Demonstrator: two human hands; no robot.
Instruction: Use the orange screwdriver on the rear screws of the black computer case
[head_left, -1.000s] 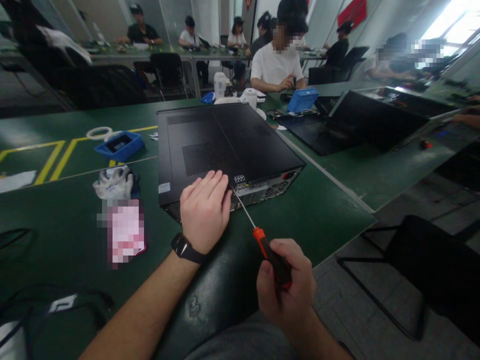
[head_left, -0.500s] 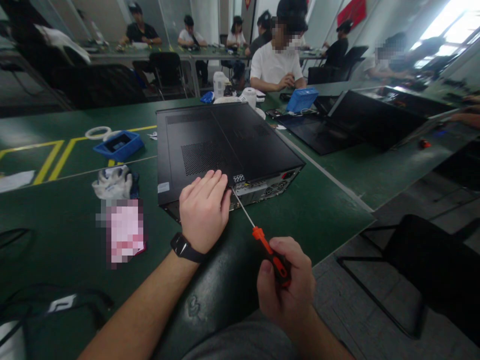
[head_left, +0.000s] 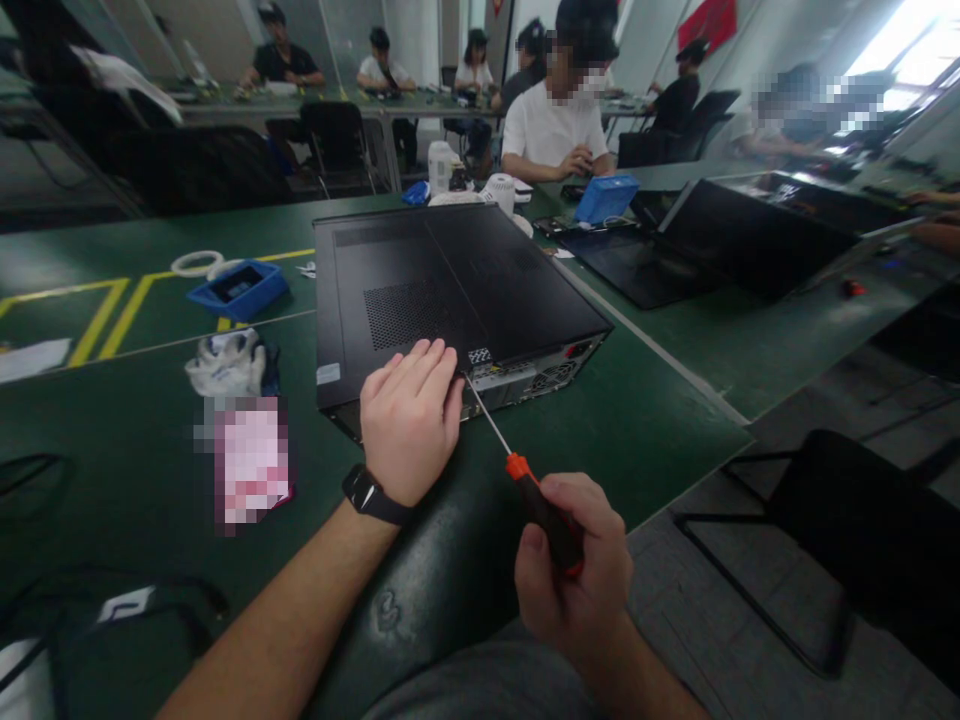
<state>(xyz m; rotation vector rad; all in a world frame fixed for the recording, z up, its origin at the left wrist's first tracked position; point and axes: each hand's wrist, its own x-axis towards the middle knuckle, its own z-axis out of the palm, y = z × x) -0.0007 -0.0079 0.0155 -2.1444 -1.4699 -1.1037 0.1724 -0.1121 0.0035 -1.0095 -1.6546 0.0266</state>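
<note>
A black computer case point(head_left: 517, 290) lies on its side on the green table, its rear panel with ports and a fan grille facing me. My left hand point(head_left: 412, 420) rests flat on the near edge of the case, fingers stretched out and thumb by the rear edge. In my right hand point(head_left: 581, 570) is a screwdriver point(head_left: 551, 520) with a black and orange handle. Its thin shaft points up and left to the rear edge of the case, beside my left thumb. The tip and whatever it touches are too small to make out.
To the left lie a blue bin point(head_left: 240, 288), gloves point(head_left: 229, 365), a pink packet point(head_left: 253, 460) and black cables point(head_left: 172, 600). Another opened case point(head_left: 757, 240) stands at the right. A co-worker point(head_left: 559, 130) sits across the table. A black chair point(head_left: 862, 520) stands at right.
The screwdriver handle has turned in my right hand: its orange strip no longer faces up. Its shaft stays at the case edge. My left hand keeps its place.
</note>
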